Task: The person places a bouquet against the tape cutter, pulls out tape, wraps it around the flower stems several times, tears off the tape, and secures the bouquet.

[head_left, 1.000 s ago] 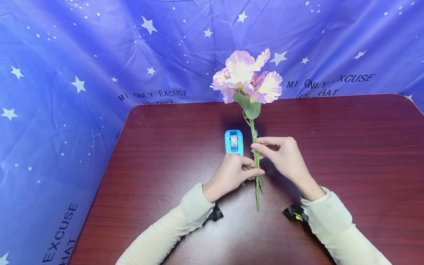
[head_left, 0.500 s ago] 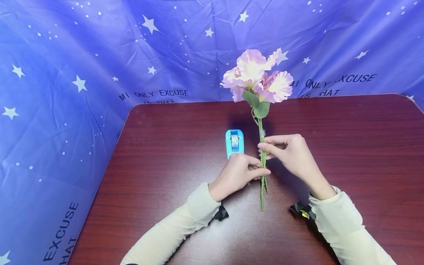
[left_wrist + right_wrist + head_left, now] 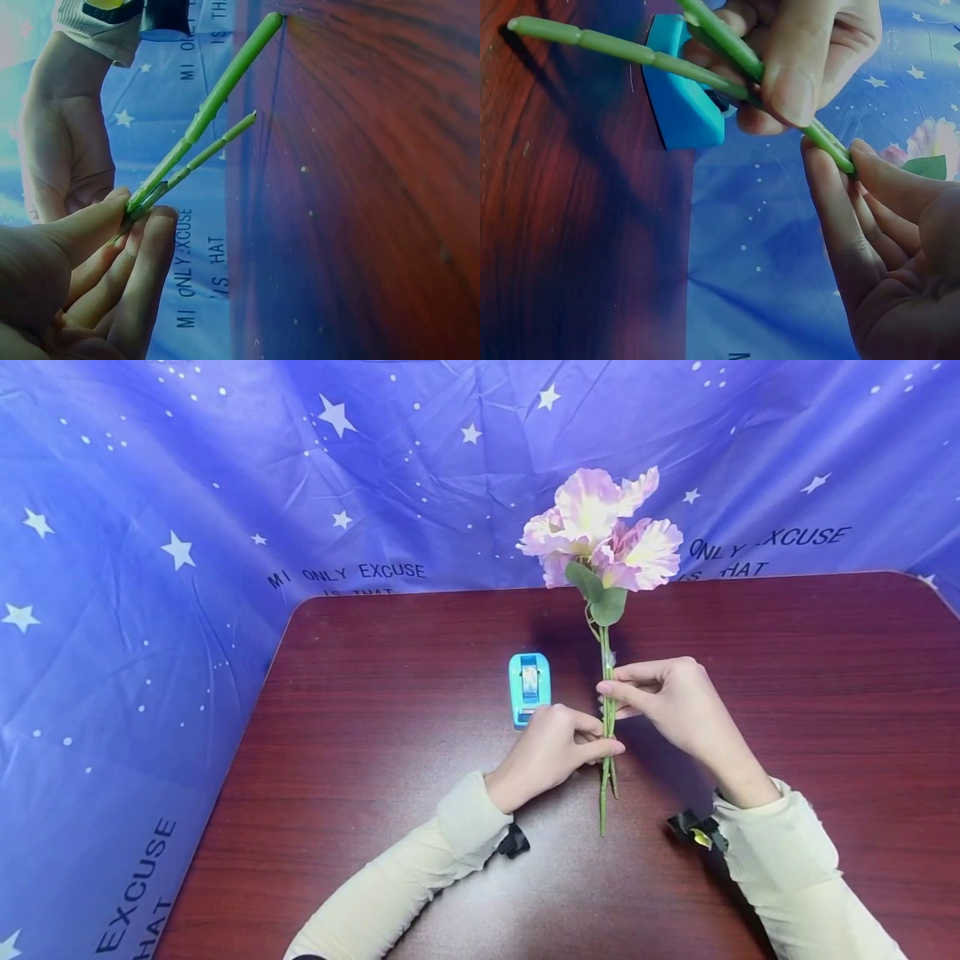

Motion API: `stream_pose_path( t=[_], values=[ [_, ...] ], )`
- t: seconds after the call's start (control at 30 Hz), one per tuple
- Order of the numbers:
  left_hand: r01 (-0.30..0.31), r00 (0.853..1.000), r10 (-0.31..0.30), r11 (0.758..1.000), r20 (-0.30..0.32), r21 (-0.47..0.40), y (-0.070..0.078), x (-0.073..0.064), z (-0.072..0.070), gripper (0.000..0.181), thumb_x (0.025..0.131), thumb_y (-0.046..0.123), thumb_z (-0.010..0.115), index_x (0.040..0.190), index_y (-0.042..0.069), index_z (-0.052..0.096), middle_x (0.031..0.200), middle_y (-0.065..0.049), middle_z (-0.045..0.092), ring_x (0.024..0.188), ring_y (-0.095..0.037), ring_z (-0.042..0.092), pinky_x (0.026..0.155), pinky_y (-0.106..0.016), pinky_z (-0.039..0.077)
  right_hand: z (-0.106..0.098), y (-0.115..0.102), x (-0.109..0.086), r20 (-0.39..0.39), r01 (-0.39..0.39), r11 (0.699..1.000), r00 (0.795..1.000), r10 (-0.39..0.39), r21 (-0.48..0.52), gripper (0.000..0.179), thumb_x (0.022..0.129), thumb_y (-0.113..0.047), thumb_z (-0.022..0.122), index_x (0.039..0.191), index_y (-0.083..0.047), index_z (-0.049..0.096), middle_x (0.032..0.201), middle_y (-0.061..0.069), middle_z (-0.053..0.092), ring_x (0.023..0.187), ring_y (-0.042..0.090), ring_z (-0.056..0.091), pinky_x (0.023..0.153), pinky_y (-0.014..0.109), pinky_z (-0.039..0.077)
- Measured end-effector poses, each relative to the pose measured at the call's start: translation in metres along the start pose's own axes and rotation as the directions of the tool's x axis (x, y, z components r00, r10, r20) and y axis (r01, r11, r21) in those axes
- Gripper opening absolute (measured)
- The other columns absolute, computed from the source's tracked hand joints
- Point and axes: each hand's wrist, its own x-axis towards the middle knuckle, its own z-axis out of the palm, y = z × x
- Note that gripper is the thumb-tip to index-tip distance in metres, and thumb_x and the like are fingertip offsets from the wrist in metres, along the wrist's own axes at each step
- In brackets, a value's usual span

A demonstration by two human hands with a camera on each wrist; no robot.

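Pink-and-white artificial flowers (image 3: 592, 518) with green leaves stand upright between my hands, their green stems (image 3: 603, 777) gathered into one bunch. My left hand (image 3: 551, 747) pinches the stems low down between thumb and fingers. Just above it, my right hand (image 3: 675, 702) pinches the same stems. A shiny clear bit, apparently tape, shows on the stems above the right fingers. In the left wrist view two stem ends (image 3: 240, 64) of unequal length stick out past my left thumb. The right wrist view shows both hands gripping the stems (image 3: 622, 51) close together.
A light-blue tape dispenser (image 3: 529, 689) with a roll in it stands on the dark red wooden table (image 3: 360, 710), just left of the flowers and behind my left hand. A blue-purple star-patterned cloth (image 3: 420, 468) hangs behind and to the left of the table.
Both hands have shifted to the right together with the flowers, keeping their grip on the stems. More of the tape dispenser shows beside the left hand now.
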Motion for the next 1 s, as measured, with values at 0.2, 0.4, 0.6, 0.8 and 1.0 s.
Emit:
stream_pose_path(
  t=[0.2,0.4,0.6,0.8,1.0],
  values=[
    [0.024,1.0,-0.024,1.0,0.009,-0.01,0.003,0.003,0.005,0.016,0.089,0.028,0.074,0.077,0.017,0.075,0.063,0.008,0.069,0.05,0.01,0.047,0.049,-0.01,0.034,-0.006,0.002,0.0,0.012,-0.012,0.999,1.0,0.012,-0.031,0.026,0.091,-0.014,0.071,0.106,0.008,0.072,0.088,0.021,0.075,0.064,0.004,0.072,0.062,0.019,0.056],
    [0.023,1.0,-0.022,0.997,0.021,-0.07,0.005,0.007,0.008,0.016,0.088,0.025,0.074,0.077,0.013,0.075,0.068,0.004,0.073,0.054,0.007,0.055,0.05,-0.01,0.035,-0.011,0.002,0.0,0.023,-0.017,0.998,1.0,0.018,-0.061,0.024,0.092,-0.015,0.07,0.103,0.006,0.073,0.085,0.018,0.075,0.065,0.007,0.073,0.063,0.018,0.055],
    [0.012,1.0,-0.012,1.0,0.014,0.013,0.007,0.011,0.014,0.016,0.088,0.029,0.074,0.076,0.018,0.075,0.067,0.012,0.072,0.054,0.013,0.05,0.053,-0.008,0.038,-0.018,0.001,-0.001,0.03,-0.039,0.993,0.999,0.043,-0.112,0.024,0.092,-0.017,0.071,0.102,0.004,0.074,0.085,0.016,0.076,0.067,0.006,0.073,0.064,0.015,0.054],
    [0.013,1.0,-0.015,0.998,0.022,0.058,0.012,0.015,0.021,0.017,0.088,0.031,0.074,0.076,0.02,0.074,0.066,0.014,0.07,0.054,0.013,0.05,0.053,-0.008,0.037,-0.028,0.0,-0.003,0.039,-0.058,0.974,0.997,0.068,-0.22,0.028,0.092,-0.024,0.072,0.104,0.001,0.075,0.084,0.013,0.076,0.066,0.003,0.072,0.066,0.008,0.047],
    [0.033,0.999,-0.035,0.999,0.035,0.034,0.017,0.019,0.026,0.018,0.088,0.032,0.074,0.075,0.02,0.074,0.064,0.011,0.069,0.053,0.011,0.048,0.051,-0.01,0.034,-0.037,0.001,-0.005,0.056,-0.085,0.962,0.993,0.103,-0.261,0.03,0.093,-0.026,0.071,0.106,0.001,0.075,0.085,0.013,0.076,0.067,0.005,0.073,0.067,0.007,0.046]
  ],
)
